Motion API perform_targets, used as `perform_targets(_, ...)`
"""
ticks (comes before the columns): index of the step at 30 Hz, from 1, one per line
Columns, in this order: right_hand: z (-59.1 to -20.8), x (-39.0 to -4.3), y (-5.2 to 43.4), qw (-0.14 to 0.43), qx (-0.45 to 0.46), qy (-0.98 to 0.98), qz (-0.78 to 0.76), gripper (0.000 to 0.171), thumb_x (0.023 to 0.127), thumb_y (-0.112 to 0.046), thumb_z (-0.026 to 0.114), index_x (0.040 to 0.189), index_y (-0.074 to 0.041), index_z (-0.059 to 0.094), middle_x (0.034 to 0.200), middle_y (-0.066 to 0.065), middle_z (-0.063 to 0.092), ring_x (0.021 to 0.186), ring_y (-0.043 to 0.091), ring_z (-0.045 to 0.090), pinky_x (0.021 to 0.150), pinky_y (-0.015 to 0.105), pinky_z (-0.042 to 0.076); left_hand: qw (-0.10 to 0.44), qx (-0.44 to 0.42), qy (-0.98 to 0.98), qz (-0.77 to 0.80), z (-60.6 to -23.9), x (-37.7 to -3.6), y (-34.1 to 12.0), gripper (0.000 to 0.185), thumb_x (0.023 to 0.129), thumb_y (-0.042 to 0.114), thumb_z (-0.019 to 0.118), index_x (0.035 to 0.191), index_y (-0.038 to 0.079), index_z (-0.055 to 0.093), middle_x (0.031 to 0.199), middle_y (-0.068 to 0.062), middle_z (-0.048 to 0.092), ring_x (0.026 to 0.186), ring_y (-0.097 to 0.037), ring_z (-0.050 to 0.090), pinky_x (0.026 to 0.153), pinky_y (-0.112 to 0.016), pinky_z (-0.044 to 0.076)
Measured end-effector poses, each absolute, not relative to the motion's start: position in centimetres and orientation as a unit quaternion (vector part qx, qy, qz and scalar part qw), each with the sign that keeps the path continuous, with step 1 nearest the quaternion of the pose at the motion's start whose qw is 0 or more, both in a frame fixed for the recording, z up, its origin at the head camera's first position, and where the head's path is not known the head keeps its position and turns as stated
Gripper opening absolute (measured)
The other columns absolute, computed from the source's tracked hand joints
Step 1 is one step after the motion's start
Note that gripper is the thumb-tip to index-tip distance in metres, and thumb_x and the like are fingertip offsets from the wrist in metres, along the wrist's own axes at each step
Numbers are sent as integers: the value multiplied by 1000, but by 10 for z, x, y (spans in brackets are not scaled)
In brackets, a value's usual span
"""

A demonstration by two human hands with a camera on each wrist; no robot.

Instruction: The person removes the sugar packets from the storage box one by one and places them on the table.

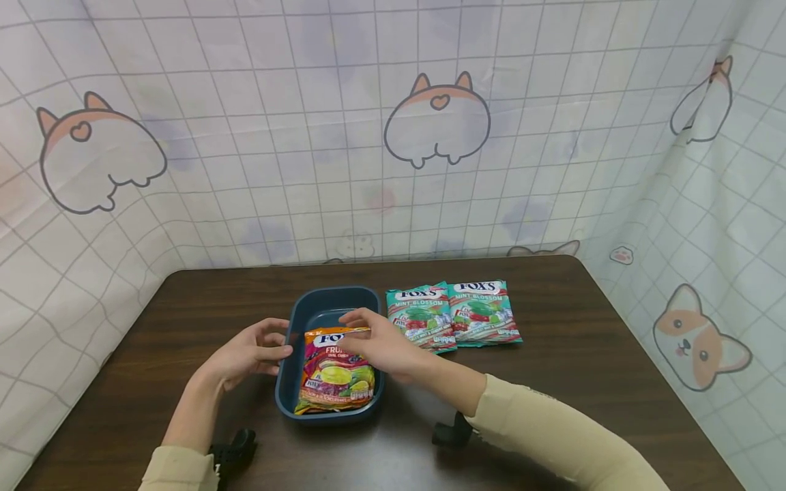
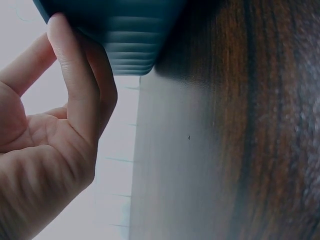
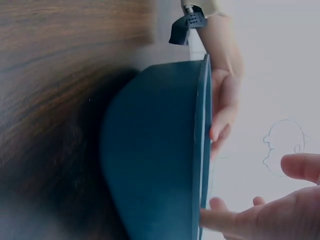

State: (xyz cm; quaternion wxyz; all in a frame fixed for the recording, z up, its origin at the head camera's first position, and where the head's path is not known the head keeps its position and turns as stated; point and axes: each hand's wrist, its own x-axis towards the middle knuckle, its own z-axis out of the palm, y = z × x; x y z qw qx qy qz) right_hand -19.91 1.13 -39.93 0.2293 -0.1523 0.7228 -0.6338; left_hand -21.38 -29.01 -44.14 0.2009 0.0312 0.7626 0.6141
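A deep blue plastic basket (image 1: 286, 395) stands on the table with a FOX'S fruit candy bag (image 1: 336, 374), orange and purple, lying face up inside it. My left hand (image 1: 252, 351) is at the basket's left side, its bent fingertips touching the wall near the rim in the left wrist view. Over the top end of the bag reaches my right hand (image 1: 383, 344), thumb and fingers apart, one finger by the rim in the right wrist view. Whether those fingertips touch the bag is hard to see.
Two green FOX'S Mint Blossom bags (image 1: 419, 318) lie side by side just right of the basket, the left one close to its edge. The dark wooden table (image 1: 589, 382) is bordered by a white gridded cloth (image 1: 331, 204) at the back and sides.
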Motion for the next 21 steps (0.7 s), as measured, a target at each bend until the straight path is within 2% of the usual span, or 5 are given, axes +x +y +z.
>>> perform_targets(7, -402, -197, -2, 245, -124, 729, -627, 44, 99, -22, 70, 136, -5, 53, 140, 19, 50, 116, 28, 60, 96, 49, 53, 204, 29, 759, 617, -442, -214, -289, 67, 99, 13, 71, 151, -2, 31, 118, -19, 57, 88, -23, 63, 77, -36, 60)
perform_targets(15, -404, -192, -13, 242, -116, 747, -609, 45, 100, -28, 69, 135, -5, 53, 132, 13, 56, 116, 29, 55, 99, 50, 49, 205, 33, 758, 618, -442, -215, -289, 63, 100, 10, 68, 150, -3, 31, 115, -18, 58, 86, -23, 63, 76, -36, 60)
perform_targets(21, -411, -188, -19, 242, -117, 751, -603, 40, 105, -37, 60, 131, -7, 55, 132, 11, 57, 118, 32, 56, 101, 53, 47, 201, 37, 762, 614, -442, -215, -290, 63, 100, 10, 68, 150, -3, 31, 116, -20, 58, 86, -22, 62, 76, -37, 60)
